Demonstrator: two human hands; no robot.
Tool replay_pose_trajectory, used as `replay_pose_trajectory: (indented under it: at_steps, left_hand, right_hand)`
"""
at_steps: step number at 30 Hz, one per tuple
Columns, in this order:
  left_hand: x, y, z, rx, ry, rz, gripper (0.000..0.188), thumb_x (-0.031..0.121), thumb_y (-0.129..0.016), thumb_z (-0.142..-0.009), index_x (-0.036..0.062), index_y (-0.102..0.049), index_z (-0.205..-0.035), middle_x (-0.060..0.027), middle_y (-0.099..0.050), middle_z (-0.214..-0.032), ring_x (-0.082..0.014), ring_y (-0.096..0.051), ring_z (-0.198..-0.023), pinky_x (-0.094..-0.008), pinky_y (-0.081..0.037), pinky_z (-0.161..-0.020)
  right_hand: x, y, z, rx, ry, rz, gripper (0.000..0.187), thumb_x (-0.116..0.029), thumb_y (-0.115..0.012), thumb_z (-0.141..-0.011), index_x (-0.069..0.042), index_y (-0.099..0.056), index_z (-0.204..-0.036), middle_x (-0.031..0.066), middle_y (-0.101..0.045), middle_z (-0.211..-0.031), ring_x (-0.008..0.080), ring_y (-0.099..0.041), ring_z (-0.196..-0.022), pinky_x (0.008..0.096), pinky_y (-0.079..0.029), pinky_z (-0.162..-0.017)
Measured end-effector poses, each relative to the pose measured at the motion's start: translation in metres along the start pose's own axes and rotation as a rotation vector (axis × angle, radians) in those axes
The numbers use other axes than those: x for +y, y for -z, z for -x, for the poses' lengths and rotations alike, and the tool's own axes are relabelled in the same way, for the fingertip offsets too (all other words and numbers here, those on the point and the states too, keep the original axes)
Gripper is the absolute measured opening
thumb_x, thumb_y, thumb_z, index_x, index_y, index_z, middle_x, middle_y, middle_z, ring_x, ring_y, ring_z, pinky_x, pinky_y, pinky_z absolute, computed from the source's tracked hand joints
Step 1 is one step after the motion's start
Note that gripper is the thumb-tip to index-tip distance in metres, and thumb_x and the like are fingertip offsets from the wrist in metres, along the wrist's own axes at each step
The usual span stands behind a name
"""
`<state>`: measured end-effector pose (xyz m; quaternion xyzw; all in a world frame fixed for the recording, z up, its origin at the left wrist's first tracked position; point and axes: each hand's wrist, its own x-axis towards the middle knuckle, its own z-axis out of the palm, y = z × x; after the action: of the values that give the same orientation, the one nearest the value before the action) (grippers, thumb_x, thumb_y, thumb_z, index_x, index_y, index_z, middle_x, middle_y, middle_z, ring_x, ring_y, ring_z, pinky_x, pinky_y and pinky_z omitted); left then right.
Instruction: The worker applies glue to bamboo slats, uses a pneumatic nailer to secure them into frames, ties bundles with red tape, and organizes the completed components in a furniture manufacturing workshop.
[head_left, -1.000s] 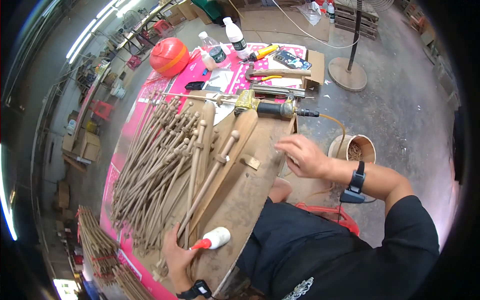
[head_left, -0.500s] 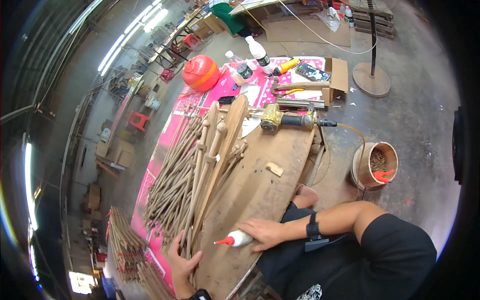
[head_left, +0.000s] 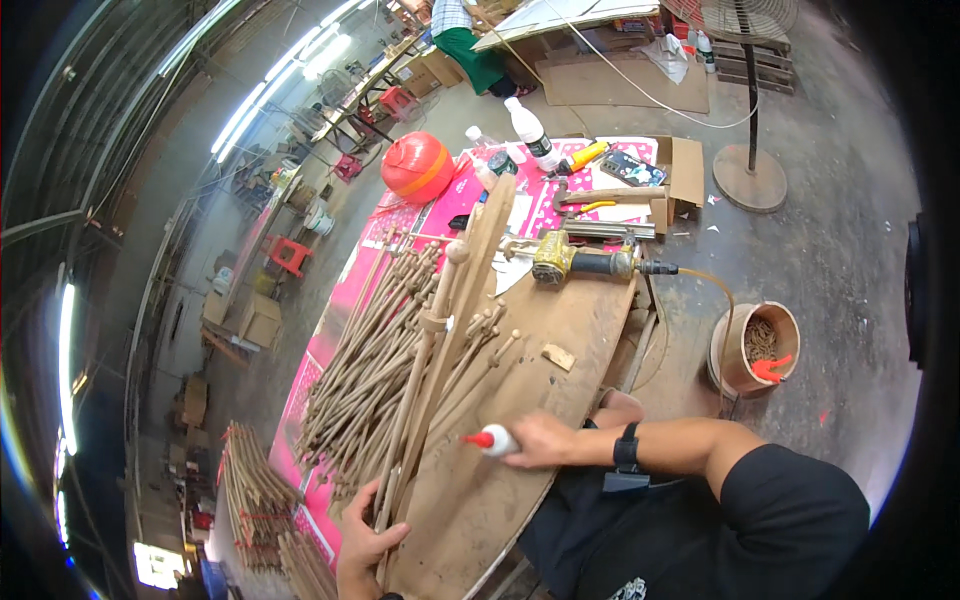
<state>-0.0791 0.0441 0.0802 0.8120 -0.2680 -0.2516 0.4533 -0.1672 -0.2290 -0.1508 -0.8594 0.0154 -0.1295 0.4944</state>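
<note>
My right hand (head_left: 543,440) is closed around a white squeeze glue bottle (head_left: 499,440) with a red nozzle, tilted above the brown board and pointing left. At the near end of a long wooden pole (head_left: 426,340) with a round knob, my left hand (head_left: 366,535) grips with its thumb and fingers apart around the wood. A flat, round-ended wooden slat (head_left: 470,262) lies alongside that pole, near the same hand. A heap of thin knobbed wooden rods (head_left: 365,370) lies to their left on pink patterned sheeting (head_left: 290,405).
A yellow-and-black air tool (head_left: 575,262) with a hose lies across the board (head_left: 520,385), beyond a small wood offcut (head_left: 558,357). Behind are a hammer (head_left: 600,197), bottles and a red ball-shaped bundle (head_left: 417,167). A bucket of small wooden pieces (head_left: 760,345) stands at right.
My right hand has lifted the glue bottle off the board and tilted it. My left hand has closed in on the pole. The view has shifted slightly.
</note>
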Motion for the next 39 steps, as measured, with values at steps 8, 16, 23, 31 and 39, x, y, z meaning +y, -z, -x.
replay_pose_trajectory:
  at_steps: [8, 16, 23, 31, 39]
  left_hand:
    - [-0.013, -0.023, 0.048, 0.079, -0.08, -0.298, 0.087, 0.035, -0.089, -0.073, 0.0015, -0.051, -0.144, -0.0176, -0.061, -0.136, -0.0295, -0.057, -0.128, -0.0415, -0.041, -0.111]
    - [-0.001, -0.089, 0.107, 0.374, -0.283, -0.854, 0.087, 0.033, -0.092, -0.063, -0.0011, -0.059, -0.136, -0.0237, -0.063, -0.128, -0.0398, -0.06, -0.12, -0.049, -0.043, -0.108]
    - [-0.059, -0.14, 0.147, 0.499, -0.172, -0.894, 0.088, 0.046, -0.09, -0.062, 0.0004, -0.062, -0.132, -0.0204, -0.067, -0.119, -0.0388, -0.065, -0.109, -0.0525, -0.047, -0.1]
    - [-0.109, -0.16, 0.19, 0.432, -0.069, -0.694, 0.083, 0.034, -0.091, -0.071, 0.0002, -0.053, -0.137, -0.0203, -0.062, -0.121, -0.0398, -0.061, -0.11, -0.0488, -0.049, -0.093]
    - [-0.145, -0.168, 0.216, 0.424, 0.097, -0.437, 0.083, 0.019, -0.087, -0.078, -0.0042, -0.044, -0.145, -0.0217, -0.049, -0.137, -0.0367, -0.053, -0.128, -0.0457, -0.045, -0.107]
  right_hand:
    - [0.023, 0.039, -0.006, 0.299, 0.103, 0.028, 0.068, -0.029, -0.086, -0.072, -0.003, -0.056, -0.128, 0.0214, -0.062, -0.12, 0.0399, -0.059, -0.115, 0.0467, -0.049, -0.097]
    - [-0.045, 0.065, 0.084, 0.185, 0.308, -0.291, 0.062, -0.03, -0.081, -0.081, 0.001, -0.054, -0.126, 0.0177, -0.062, -0.109, 0.0321, -0.063, -0.097, 0.0407, -0.054, -0.084]
    - [-0.094, 0.032, 0.102, -0.417, 0.206, -0.528, 0.061, -0.046, -0.082, -0.083, 0.002, -0.062, -0.115, 0.0106, -0.062, -0.08, 0.0247, -0.062, -0.073, 0.0344, -0.05, -0.06]
    - [-0.107, -0.012, 0.1, -0.887, 0.1, -0.914, 0.075, -0.032, -0.069, -0.098, 0.002, -0.033, -0.154, 0.0212, -0.056, -0.139, 0.0259, -0.059, -0.122, 0.035, -0.049, -0.102]
    - [-0.1, -0.062, 0.133, -0.802, 0.249, -0.749, 0.042, -0.038, -0.058, -0.103, -0.005, -0.063, -0.128, 0.0097, -0.071, -0.115, 0.0215, -0.067, -0.106, 0.0353, -0.054, -0.091]
